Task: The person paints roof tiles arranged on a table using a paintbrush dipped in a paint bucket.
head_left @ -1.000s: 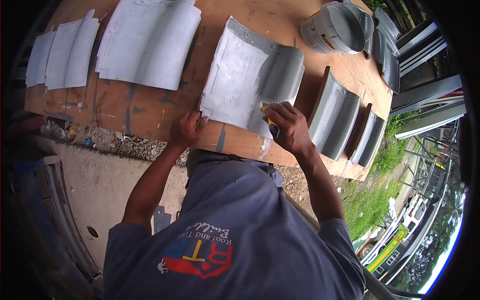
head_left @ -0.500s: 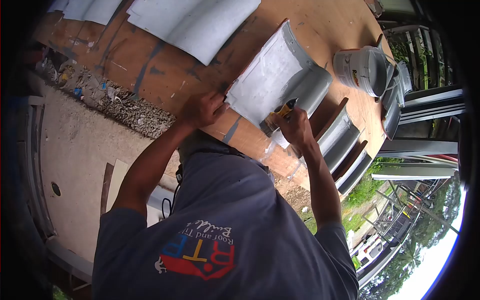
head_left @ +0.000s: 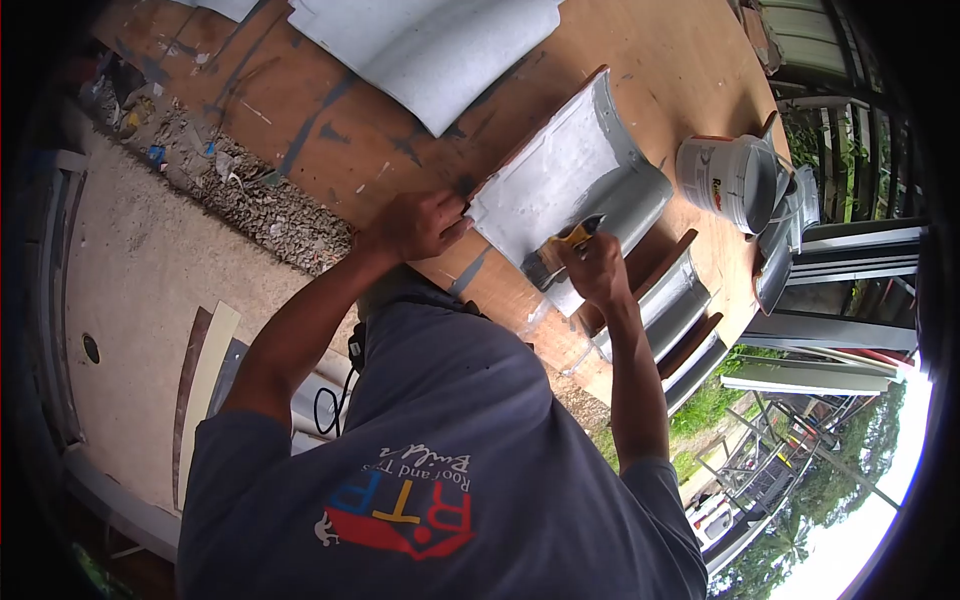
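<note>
A curved roof tile [head_left: 550,165], part white and part wet grey, lies on the wooden table [head_left: 340,150]. My right hand [head_left: 597,270] is closed round a paintbrush [head_left: 567,245] with a yellow-and-black handle. Its dark bristles rest on the tile's near edge, where a grey patch shows. At the tile's left corner is my left hand [head_left: 420,225], its fingers curled against the edge; whether they grip it is hard to tell.
A large white tile [head_left: 430,50] lies farther left. Grey-painted tiles [head_left: 668,300] stand to the right, and a paint bucket [head_left: 725,178] sits beyond them. Gravel [head_left: 250,205] runs below the table edge. Metal profiles [head_left: 850,255] lie at the far right.
The view has turned and shifted. The brush has moved from the tile's right part to its near edge, leaving grey paint there. My left hand has stayed at the tile's left corner.
</note>
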`<control>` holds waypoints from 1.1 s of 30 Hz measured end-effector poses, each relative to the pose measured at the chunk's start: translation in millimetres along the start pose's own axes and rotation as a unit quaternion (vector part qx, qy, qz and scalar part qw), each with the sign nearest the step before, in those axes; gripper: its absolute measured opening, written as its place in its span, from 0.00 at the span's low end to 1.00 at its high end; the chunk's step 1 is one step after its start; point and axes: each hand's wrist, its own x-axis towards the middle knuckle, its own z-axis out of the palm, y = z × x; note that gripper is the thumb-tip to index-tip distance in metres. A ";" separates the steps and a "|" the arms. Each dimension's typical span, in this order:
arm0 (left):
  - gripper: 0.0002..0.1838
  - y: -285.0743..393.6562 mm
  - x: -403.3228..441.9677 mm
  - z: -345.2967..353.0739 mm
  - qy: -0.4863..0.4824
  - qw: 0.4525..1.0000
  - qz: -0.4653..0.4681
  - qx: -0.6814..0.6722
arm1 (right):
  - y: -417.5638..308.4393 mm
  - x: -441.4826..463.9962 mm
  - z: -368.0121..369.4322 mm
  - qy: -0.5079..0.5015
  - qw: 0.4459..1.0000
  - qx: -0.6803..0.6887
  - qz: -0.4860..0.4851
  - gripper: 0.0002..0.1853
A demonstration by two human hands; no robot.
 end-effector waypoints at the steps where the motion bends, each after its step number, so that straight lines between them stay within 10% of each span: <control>1: 0.13 0.9 -0.9 0.5 0.007 1.000 0.000 0.002 | 0.3 1.1 -5.6 0.009 1.000 0.010 0.009 0.13; 16: 0.14 2.4 0.8 -0.1 -0.014 1.000 -0.009 -0.005 | -6.6 12.3 -8.9 0.100 0.990 -0.052 -0.079 0.12; 22: 0.14 -0.4 1.2 1.9 -0.007 1.000 0.011 0.011 | -8.0 2.9 3.3 -0.083 0.996 0.011 0.020 0.14; 33: 0.14 2.7 1.6 0.1 -0.010 1.000 0.005 0.012 | 31.1 72.8 -61.6 0.262 0.909 -0.233 -0.227 0.07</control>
